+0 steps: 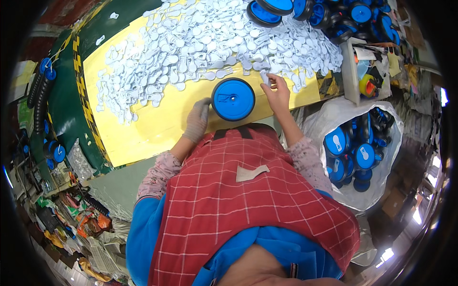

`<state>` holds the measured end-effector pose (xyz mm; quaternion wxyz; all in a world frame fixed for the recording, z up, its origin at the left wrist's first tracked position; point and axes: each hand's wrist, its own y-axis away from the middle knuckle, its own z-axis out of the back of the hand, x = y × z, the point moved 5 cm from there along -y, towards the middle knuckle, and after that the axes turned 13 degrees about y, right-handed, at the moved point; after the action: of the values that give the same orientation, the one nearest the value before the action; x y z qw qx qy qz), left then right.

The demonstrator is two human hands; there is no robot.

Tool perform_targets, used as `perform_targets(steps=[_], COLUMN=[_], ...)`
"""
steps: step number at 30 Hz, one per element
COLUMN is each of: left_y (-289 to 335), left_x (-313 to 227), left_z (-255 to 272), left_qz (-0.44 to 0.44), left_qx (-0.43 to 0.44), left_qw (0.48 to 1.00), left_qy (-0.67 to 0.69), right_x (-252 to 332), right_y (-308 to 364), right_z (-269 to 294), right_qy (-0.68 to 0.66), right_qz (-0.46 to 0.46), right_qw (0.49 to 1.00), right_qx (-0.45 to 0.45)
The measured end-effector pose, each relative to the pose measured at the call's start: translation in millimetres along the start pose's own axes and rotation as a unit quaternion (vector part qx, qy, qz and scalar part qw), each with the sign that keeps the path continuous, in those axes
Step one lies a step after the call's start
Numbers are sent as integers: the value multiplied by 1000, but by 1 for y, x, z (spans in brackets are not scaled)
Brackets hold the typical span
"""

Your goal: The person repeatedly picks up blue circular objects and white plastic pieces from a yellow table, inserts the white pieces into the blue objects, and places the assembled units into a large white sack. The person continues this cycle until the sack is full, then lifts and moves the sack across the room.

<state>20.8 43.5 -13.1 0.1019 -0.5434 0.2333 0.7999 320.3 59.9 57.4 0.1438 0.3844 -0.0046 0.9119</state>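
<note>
A blue wheel (238, 101) with a black tyre is at the near edge of the yellow board, its flat face toward me. My left hand (197, 119), in a thin pale glove, grips the tyre at its left side; part of its fingers is hidden there. To the right of the wheel, my bare right hand (276, 93) pinches a small pale plastic piece (264, 75) between thumb and fingertips. It is apart from the wheel, at the near border of a wide pile of similar pale pieces (191, 47), each with a round end and a narrower tail.
More blue-and-black wheels (334, 19) are heaped at the far right. At my right, a white sack (319, 124) holds several wheels, some bearing a pale piece. A pale open box (352, 71) stands at the table's right end. Yellow-black tape (81, 90) edges the board's left side.
</note>
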Motion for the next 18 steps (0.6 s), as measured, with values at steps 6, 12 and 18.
perform_targets(steps=[6,12,18], left_y=[-25,-26,-26], left_x=[-57,-46,-58], left_z=[1,-10,-1], left_qz=[124,142,92], left_qx=[22,43,25], left_qw=[887,894,959], left_qy=[445,422,266], right_x=[100,102,83], right_y=[56,55,10], right_z=[-9,-33,-46], right_qy=[90,177,137], right_qz=[333,261,22], right_qw=[939,947,979], right_qx=[-2,-54,147])
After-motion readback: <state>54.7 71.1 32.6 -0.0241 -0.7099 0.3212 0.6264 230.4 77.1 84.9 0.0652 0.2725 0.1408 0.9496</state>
